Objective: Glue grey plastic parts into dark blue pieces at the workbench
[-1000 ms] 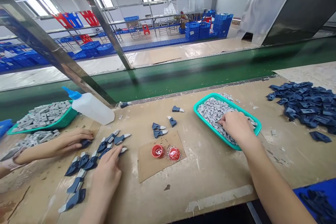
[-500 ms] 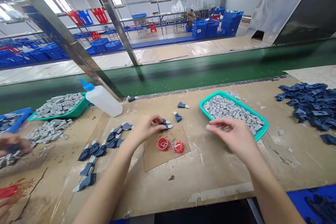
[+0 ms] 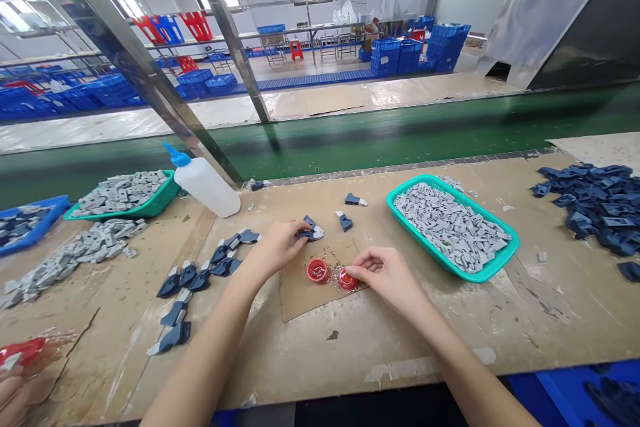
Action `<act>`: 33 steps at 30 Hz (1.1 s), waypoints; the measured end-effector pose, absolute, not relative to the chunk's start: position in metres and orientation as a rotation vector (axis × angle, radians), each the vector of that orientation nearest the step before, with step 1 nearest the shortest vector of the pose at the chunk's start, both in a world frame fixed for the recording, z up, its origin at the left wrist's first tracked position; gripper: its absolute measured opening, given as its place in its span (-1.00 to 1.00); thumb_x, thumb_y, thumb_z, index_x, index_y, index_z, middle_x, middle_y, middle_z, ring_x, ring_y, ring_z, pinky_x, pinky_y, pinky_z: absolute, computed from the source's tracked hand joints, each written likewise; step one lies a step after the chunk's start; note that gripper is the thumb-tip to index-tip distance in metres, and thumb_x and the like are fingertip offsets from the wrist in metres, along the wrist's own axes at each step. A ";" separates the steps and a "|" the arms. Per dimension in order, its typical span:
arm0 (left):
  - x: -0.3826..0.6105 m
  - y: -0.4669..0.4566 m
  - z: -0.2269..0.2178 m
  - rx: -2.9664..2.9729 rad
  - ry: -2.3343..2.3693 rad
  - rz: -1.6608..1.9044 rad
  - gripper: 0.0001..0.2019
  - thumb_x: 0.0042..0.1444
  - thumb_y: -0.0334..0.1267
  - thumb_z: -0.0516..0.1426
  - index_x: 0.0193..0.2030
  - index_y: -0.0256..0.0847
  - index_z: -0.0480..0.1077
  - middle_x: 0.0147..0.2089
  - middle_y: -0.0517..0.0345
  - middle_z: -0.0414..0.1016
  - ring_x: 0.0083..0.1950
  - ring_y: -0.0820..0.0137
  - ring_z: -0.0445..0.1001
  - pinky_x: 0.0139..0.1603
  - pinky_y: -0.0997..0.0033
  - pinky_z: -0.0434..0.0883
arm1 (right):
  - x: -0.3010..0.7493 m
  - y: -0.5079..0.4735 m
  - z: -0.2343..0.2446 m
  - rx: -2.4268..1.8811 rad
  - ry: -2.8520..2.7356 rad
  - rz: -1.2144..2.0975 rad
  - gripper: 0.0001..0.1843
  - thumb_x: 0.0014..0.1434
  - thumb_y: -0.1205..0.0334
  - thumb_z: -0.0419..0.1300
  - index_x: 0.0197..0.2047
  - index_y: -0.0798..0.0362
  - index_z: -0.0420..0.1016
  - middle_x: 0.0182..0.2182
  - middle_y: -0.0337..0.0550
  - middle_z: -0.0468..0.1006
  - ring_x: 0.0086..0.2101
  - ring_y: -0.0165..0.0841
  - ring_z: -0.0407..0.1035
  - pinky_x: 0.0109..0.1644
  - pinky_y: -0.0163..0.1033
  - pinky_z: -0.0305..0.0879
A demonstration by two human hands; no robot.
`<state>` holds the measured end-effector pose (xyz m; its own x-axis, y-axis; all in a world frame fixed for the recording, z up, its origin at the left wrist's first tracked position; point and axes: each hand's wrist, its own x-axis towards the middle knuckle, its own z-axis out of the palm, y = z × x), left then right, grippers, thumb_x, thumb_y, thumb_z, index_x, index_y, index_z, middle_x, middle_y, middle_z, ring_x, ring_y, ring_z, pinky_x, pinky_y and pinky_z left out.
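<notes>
My left hand (image 3: pixel 280 247) is closed on a dark blue plastic part with a grey tip (image 3: pixel 307 233), held just above a brown cardboard patch (image 3: pixel 300 297). My right hand (image 3: pixel 383 273) pinches something small that I cannot make out, its fingertips at the right one of two red caps (image 3: pixel 347 279). The other red cap (image 3: pixel 317 270) lies just left of it. A row of assembled blue-and-grey parts (image 3: pixel 200 277) trails off to the left of my left hand. A teal tray of small grey pieces (image 3: pixel 453 227) stands to the right of my right hand.
A white squeeze bottle with a blue nozzle (image 3: pixel 205 183) lies at the back left beside a second teal tray of grey pieces (image 3: pixel 125 193). Loose dark blue parts are heaped at the far right (image 3: pixel 595 207). A green conveyor belt (image 3: pixel 350 140) runs behind the table. Another person's hand (image 3: pixel 13 400) shows at the bottom left.
My right hand left the teal tray and came down to the red caps. My left hand moved right from the row of parts and took up a blue part. The camera view shifted left.
</notes>
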<state>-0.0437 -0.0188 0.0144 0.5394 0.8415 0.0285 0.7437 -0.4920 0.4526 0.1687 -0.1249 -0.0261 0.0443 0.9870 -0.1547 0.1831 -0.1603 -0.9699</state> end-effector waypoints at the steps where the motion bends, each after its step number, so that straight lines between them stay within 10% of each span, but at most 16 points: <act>1: -0.048 -0.021 0.016 2.334 1.334 0.402 -0.73 0.08 -0.20 0.08 -0.11 -0.15 0.51 -0.16 -0.04 0.57 -0.19 0.15 0.51 -0.17 0.25 0.37 | 0.169 -0.123 -0.027 -1.507 -1.243 1.207 -0.76 -0.07 0.09 0.33 -0.47 0.11 0.52 -0.54 -0.11 0.58 -0.49 -0.31 0.46 -0.41 -0.28 0.33; 13: -0.081 -0.090 0.018 0.788 1.098 1.116 -0.60 0.06 -0.24 0.22 0.07 -0.18 0.43 0.06 -0.02 0.50 0.03 0.27 0.50 0.09 0.42 0.42 | 0.171 -0.118 -0.030 -1.606 -1.274 1.249 -0.74 -0.12 0.07 0.35 -0.49 0.12 0.55 -0.55 -0.05 0.59 -0.49 -0.27 0.45 -0.46 -0.28 0.28; 33: -0.056 -0.131 0.001 0.722 1.111 1.157 -0.52 0.02 -0.22 0.26 0.12 -0.14 0.37 -0.08 0.06 0.56 0.01 0.35 0.49 0.02 0.52 0.42 | 0.172 -0.119 -0.028 -1.597 -1.246 1.378 -0.73 -0.14 0.08 0.37 -0.53 0.14 0.53 -0.59 -0.08 0.56 -0.56 -0.37 0.37 -0.54 -0.34 0.16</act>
